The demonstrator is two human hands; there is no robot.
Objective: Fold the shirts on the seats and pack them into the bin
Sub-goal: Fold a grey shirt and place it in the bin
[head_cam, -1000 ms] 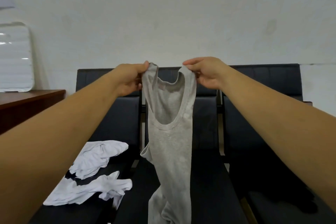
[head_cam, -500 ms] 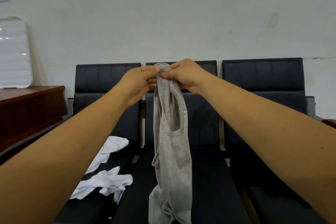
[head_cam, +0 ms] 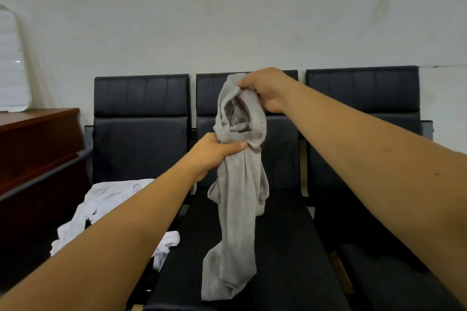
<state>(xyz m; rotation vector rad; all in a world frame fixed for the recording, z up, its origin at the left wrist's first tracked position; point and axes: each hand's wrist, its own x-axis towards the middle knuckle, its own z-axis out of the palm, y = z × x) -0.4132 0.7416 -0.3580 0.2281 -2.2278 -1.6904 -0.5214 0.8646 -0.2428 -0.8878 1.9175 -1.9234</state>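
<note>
Right hand [head_cam: 265, 90] is closed on the gathered straps of the grey shirt [head_cam: 237, 206], left hand [head_cam: 214, 152] gripped round it just below (and nearer). The shirt is hung lengthwise straight down over the middle seat [head_cam: 290, 247], hem by its front edge.

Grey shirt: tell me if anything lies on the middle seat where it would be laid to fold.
Nothing visible does. The grey shirt, held by the left hand and right hand, hangs over the middle seat; the white shirts lie aside on the left seat. The bin is not in view.
</note>
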